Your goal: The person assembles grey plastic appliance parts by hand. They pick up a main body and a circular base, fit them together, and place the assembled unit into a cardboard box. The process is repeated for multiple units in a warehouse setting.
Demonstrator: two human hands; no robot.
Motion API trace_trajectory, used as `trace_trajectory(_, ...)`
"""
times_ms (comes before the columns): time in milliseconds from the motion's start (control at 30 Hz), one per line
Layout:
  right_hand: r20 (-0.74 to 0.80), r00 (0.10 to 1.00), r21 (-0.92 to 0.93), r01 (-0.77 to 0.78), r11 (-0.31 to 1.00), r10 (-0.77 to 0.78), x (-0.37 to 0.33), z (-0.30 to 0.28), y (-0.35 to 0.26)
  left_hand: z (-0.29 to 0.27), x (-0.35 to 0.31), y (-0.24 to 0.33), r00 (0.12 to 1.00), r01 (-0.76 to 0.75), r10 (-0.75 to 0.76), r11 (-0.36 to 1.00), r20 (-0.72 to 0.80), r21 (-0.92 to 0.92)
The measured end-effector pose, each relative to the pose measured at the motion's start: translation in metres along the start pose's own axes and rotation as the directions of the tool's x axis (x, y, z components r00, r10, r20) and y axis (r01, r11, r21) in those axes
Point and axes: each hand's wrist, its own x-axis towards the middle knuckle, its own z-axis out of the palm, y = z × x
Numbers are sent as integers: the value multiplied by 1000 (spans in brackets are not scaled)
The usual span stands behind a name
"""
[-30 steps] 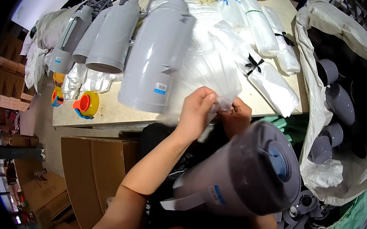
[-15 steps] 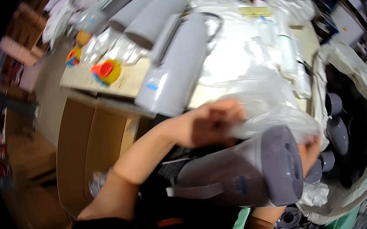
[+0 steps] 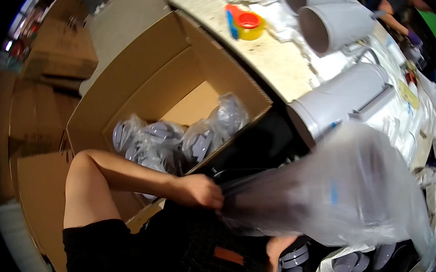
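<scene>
The left hand (image 3: 199, 191) has its fingers closed on the gathered mouth of a clear plastic bag (image 3: 339, 196), which stretches off to the person's right with a grey jug (image 3: 296, 197) showing dimly inside it. The right hand (image 3: 276, 248) is mostly hidden beneath the bag; only part of it shows, and whether those fingers are open or closed cannot be told.

Below the left forearm stands an open cardboard box (image 3: 144, 75) with several bagged grey items (image 3: 175, 139) already lying in it. Beyond the box runs the surface (image 3: 273, 62), carrying more bare grey jugs (image 3: 338, 103), a roll of tape in a red and yellow dispenser (image 3: 247, 23) and loose plastic wrapping. At lower right a big sack (image 3: 374, 269) holds grey lids.

Judging by this, the jug looks fully bagged, with some pieces packed and many jugs still unwrapped.

Compared with half a second ago, the view has swung left and down so the box now fills the middle, and the bag covers the jug, which was then partly bare.
</scene>
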Motion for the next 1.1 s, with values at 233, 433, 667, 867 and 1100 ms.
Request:
trace_trajectory(233, 639, 756, 138, -297, 945, 144, 11, 147, -48, 67, -23, 40, 843, 472, -537, 748, -8, -466)
trace_trajectory(433, 655, 720, -38, -271, 962, 229, 35, 211, -95, -15, -31, 66, 588, 192, -578, 779, -565, -597)
trace_trajectory(667, 89, 793, -570, 536, 622, -602, 73, 114, -67, -14, -73, -211, -158, -865, -971, 224, -181, -449)
trace_trajectory(867, 59, 744, -721, 493, 487, -665, 145, 83, -41, 90, -136, -256, -192, -569, -950, -96, 246, -817)
trace_trajectory(1100, -112, 772, -622, 437, 650, -626, 124, -81, -204, 20, -103, -181, -222, -24, -934, 292, -279, -956)
